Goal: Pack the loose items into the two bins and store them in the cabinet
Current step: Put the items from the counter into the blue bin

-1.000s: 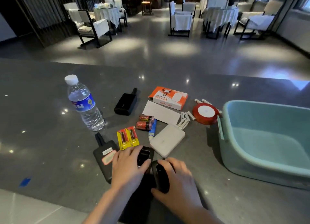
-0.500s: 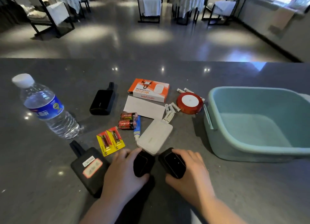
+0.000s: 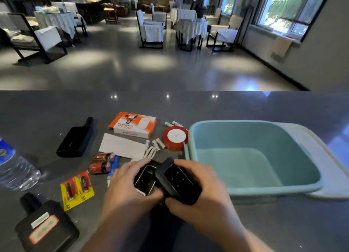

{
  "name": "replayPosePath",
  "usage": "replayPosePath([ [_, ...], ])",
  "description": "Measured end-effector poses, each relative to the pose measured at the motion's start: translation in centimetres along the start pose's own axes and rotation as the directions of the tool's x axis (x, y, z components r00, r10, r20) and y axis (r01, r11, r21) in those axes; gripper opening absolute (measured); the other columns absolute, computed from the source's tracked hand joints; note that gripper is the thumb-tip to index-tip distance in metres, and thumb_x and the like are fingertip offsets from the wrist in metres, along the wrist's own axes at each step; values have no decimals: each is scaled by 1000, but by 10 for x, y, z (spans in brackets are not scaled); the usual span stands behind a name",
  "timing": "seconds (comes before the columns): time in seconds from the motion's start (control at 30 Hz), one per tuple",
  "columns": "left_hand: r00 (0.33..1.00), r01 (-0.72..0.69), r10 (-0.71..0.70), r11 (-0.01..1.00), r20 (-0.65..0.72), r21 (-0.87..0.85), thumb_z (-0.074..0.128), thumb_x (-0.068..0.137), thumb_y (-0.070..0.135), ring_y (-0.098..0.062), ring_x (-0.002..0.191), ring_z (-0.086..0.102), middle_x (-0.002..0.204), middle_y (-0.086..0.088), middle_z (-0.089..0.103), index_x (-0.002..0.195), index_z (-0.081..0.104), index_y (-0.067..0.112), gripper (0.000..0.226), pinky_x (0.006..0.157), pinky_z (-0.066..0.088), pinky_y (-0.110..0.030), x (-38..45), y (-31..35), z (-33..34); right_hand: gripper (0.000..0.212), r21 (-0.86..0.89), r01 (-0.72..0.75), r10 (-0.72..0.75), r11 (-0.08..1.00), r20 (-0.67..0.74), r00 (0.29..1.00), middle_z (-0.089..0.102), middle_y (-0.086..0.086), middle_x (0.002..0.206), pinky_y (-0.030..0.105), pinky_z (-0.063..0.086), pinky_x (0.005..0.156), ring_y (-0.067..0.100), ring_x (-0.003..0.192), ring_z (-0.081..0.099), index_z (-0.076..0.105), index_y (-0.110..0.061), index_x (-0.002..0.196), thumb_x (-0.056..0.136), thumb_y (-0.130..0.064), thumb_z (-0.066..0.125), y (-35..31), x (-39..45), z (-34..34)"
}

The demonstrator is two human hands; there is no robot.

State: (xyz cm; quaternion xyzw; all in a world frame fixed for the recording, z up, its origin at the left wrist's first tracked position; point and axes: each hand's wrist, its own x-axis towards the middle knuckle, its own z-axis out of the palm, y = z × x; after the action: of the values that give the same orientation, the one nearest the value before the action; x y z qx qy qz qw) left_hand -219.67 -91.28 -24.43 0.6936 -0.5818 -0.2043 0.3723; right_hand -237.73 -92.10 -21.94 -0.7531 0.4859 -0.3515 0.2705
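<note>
My left hand point(image 3: 124, 187) grips a small black device point(image 3: 144, 180) and my right hand point(image 3: 204, 197) grips a second black device point(image 3: 177, 180); both are lifted side by side above the grey counter, just left of the teal bin point(image 3: 190, 138). A white bin point(image 3: 309, 138) sits under or behind the teal one. Loose items lie to the left: an orange WiFi box point(image 3: 132, 124), a red-and-white round puck point(image 3: 175, 138), white paper point(image 3: 122, 146), red batteries point(image 3: 102, 162), a yellow AA pack point(image 3: 77, 190), small white batteries point(image 3: 156, 144) and two black walkie-talkie-like units point(image 3: 75, 140) point(image 3: 45, 231).
A water bottle point(image 3: 13, 166) stands at the left edge of the counter point(image 3: 226, 108). Beyond the counter lies a shiny floor with covered chairs and tables point(image 3: 188, 29). Windows line the right wall.
Both hands have lifted the two black devices off the counter and carried them up and to the right, close to the teal bin. The white power bank is now hidden behind my hands.
</note>
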Motion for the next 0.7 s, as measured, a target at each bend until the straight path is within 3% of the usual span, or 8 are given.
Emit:
replayPosePath([
  [0.1,999,-32,28,996,-44,-80,78,51,40,-6,109,47,108,24,54,119,57,42,72,88,38,-28,14,22,17,62,0,-38,38,999,-43,998,54,-35,108,4,37,84,-4,103,52,59,-49,110,52,-37,75,11,16,-47],
  [0.2,992,-58,43,991,-118,-124,83,59,28,-5,106,47,103,35,46,119,54,45,69,87,38,-29,26,43,32,61,-114,-67,62,991,-45,997,59,-33,97,8,40,80,-3,95,54,59,-46,112,57,-30,78,42,41,-88],
  [0.3,990,-73,49,979,-131,-189,84,61,26,-3,104,46,101,35,45,117,54,47,66,89,41,-31,37,59,43,64,-284,-113,141,952,78,987,60,-25,97,22,48,82,7,96,58,57,-42,119,59,-29,78,78,69,-109],
  [0.43,989,-109,78,962,-128,-252,84,62,26,-3,108,48,105,36,49,113,56,48,62,89,42,-31,51,70,52,65,-492,-6,182,870,309,933,65,-10,109,23,45,79,14,101,58,57,-35,122,61,-33,79,109,103,-103],
  [0.57,987,-124,93,961,-134,-248,84,61,23,-1,109,49,102,39,53,111,57,49,62,88,42,-25,62,71,58,62,-586,111,215,803,457,863,66,-10,101,28,52,75,17,93,62,57,-35,112,54,-40,80,131,128,-76],
  [0.7,986,-131,108,974,-128,-186,84,60,27,5,108,46,103,50,44,111,56,49,62,83,37,-16,68,66,54,57,-620,199,227,759,539,811,64,-7,102,30,54,74,20,92,63,55,-36,110,57,-33,76,141,142,-52],
])
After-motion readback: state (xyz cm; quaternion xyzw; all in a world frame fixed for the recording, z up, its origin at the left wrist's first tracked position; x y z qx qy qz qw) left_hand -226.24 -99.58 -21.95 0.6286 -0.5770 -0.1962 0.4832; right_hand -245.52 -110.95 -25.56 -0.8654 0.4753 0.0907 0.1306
